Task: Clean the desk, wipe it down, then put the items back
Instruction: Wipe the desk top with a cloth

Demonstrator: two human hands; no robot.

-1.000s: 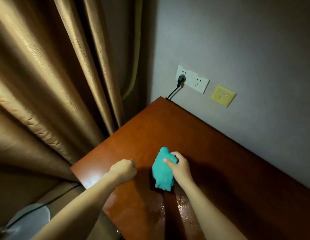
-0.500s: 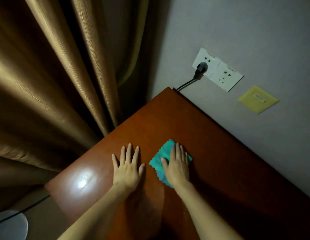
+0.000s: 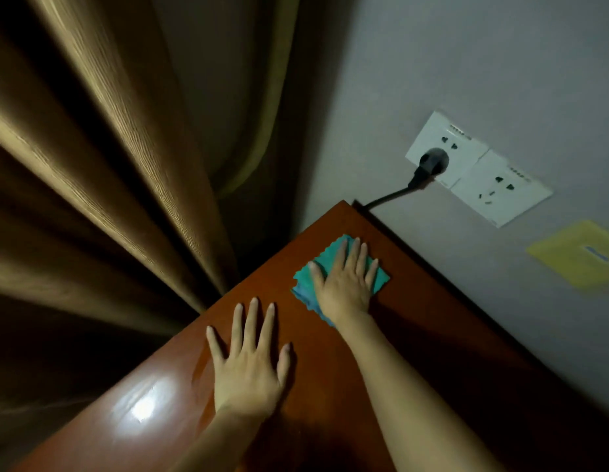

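A reddish-brown wooden desk (image 3: 432, 335) runs along the wall, its far corner near the curtain. A teal cloth (image 3: 304, 279) lies spread on the desk near that far corner. My right hand (image 3: 345, 284) lies flat on the cloth, fingers straight, pressing it against the desk. My left hand (image 3: 250, 362) rests palm-down on the bare wood closer to me, fingers spread, holding nothing. A glare spot shines on the wood at the lower left.
Tan curtains (image 3: 109, 148) hang left of the desk, close to its edge. On the grey wall sit a double white socket (image 3: 480, 168) with a black plug and cable (image 3: 429, 165), and a yellow plate (image 3: 582, 253).
My right hand opened flat on the cloth and pushed it away toward the desk's far corner. My left hand went from a fist to a flat, spread palm. The view moved closer to the corner.
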